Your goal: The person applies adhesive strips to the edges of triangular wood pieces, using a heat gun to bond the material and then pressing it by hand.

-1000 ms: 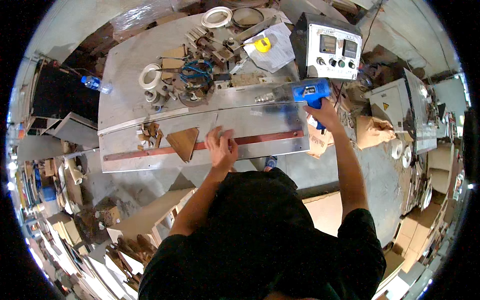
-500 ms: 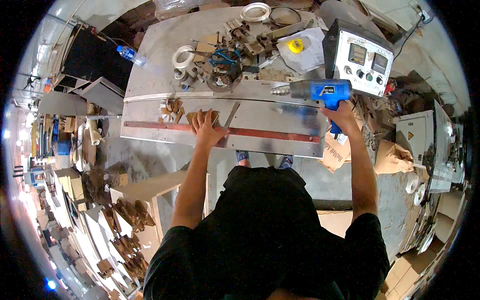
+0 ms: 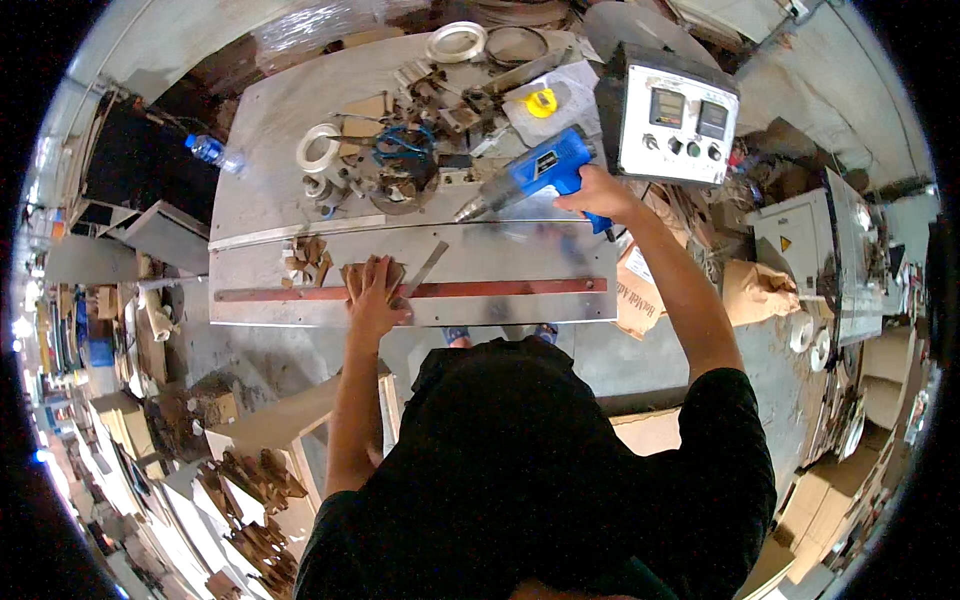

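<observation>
Two hands work at the metal bench point(image 3: 300, 215). Left hand point(image 3: 374, 295), fingers spread flat, has shifted left onto a brown cardboard piece point(image 3: 362, 272) at the red strip point(image 3: 500, 289). Right hand point(image 3: 598, 190) stays clenched around the blue heat gun point(image 3: 530, 175), nozzle now angled left toward that piece.

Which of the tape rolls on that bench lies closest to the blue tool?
The yellow roll, just behind the blue heat gun in the right hand; the two white rolls lie farther left.

I read even, bright overhead light with soft shadows. The grey sheet-metal bench top point(image 3: 300, 120) shows dull glare. Fisheye distortion bends straight edges near the black rim, where detail smears. The centre stays reasonably sharp, with slight motion blur.
</observation>
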The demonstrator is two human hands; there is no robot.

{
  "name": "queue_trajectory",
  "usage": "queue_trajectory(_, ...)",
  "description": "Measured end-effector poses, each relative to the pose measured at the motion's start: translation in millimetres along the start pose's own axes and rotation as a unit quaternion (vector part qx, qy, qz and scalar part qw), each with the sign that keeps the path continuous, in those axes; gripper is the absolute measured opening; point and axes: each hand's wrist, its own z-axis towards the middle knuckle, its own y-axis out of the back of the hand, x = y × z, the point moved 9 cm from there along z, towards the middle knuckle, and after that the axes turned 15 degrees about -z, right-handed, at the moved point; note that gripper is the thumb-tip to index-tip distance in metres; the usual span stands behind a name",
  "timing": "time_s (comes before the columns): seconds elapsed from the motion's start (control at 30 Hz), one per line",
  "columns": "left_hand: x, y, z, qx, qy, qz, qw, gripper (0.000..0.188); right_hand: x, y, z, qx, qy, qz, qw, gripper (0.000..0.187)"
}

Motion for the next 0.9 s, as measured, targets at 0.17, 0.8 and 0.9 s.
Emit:
queue_trajectory(0.17,10.1,22.3,-11.7,-0.054,-0.002,-0.031,0.998,0.081,13.6,-4.2,24.9,0.023,0.024,0.124,0.992,0.025)
queue_trajectory(0.8,-170.3,31.9,-61.8,-0.07,-0.122,0.063,0.988,0.08,87.7,-50.4,-49.2,-0.143,0.239,0.062,0.958,0.059)
queue_trajectory(0.9,-197.7,7.7,-75.3,-0.045,-0.142,0.097,0.984,0.077,127.1,-117.5,-119.3,0.118,0.244,0.228,0.935,0.054)
